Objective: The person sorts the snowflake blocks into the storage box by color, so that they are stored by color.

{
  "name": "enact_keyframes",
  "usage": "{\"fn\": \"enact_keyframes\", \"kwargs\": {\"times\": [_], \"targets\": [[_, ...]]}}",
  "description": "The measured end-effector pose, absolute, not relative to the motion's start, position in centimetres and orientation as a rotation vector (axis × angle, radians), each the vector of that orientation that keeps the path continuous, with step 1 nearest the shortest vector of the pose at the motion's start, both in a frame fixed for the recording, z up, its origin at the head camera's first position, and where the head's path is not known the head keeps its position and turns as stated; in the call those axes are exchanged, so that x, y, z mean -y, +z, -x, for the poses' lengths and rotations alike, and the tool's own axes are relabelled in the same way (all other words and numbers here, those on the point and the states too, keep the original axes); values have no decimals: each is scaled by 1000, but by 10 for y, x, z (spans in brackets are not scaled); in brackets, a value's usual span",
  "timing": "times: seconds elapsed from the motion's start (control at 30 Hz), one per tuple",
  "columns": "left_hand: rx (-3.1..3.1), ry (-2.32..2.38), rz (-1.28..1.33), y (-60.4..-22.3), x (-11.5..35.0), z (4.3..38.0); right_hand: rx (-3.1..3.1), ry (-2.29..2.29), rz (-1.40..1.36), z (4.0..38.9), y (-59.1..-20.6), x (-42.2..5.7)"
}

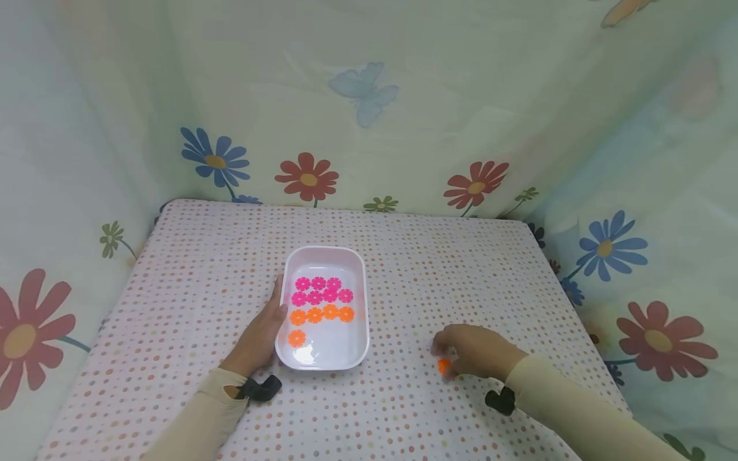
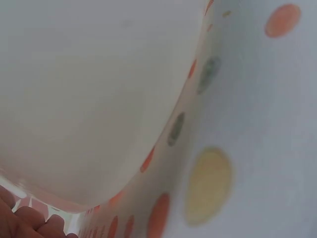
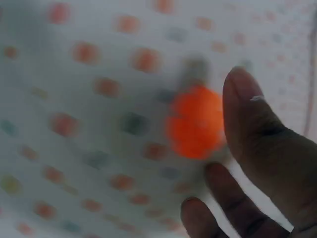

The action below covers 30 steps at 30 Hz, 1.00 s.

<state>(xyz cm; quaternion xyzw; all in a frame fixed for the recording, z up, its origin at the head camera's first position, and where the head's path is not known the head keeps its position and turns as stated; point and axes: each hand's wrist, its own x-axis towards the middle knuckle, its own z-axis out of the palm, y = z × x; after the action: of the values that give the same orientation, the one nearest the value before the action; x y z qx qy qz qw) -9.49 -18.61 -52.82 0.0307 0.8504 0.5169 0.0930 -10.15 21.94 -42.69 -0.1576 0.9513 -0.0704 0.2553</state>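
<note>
A white tray stands on the table, holding rows of pink flower-shaped discs and orange flower-shaped discs. At its left side my left hand grips the wall, thumb at the rim and fingers along the outside. The left wrist view is mostly filled by the tray's side, with a few fingertips at the lower left. Right of the tray, my right hand pinches one orange flower-shaped disc just above the table. The disc is blurred, and the finger behind it is mostly hidden.
The table has a white cloth with coloured dots. Pale curtains printed with flowers and a butterfly surround it at the back and both sides. A black strap sits on each wrist.
</note>
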Motion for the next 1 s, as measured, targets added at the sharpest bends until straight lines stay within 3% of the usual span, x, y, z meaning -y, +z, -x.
{"fn": "enact_keyframes", "kwargs": {"times": [0.2, 0.33, 0.53, 0.63, 0.8, 1.0], "targets": [[-2511, 1564, -57, -531, 189, 96, -2641, -211, 362, 99, -450, -235], [-2516, 1576, -49, -532, 190, 97, -2636, -172, 413, 109, -435, -225], [-2509, 1615, -72, -533, 187, 95, -2603, -176, 592, 144, -373, -140], [-2494, 1622, -61, -533, 181, 96, -2544, -192, 704, 155, -361, -86], [-2479, 1641, -82, -534, 166, 97, -2469, -79, 776, 161, -387, -32], [-2478, 1648, -128, -536, 150, 94, -2437, -30, 622, 162, -427, -24]]}}
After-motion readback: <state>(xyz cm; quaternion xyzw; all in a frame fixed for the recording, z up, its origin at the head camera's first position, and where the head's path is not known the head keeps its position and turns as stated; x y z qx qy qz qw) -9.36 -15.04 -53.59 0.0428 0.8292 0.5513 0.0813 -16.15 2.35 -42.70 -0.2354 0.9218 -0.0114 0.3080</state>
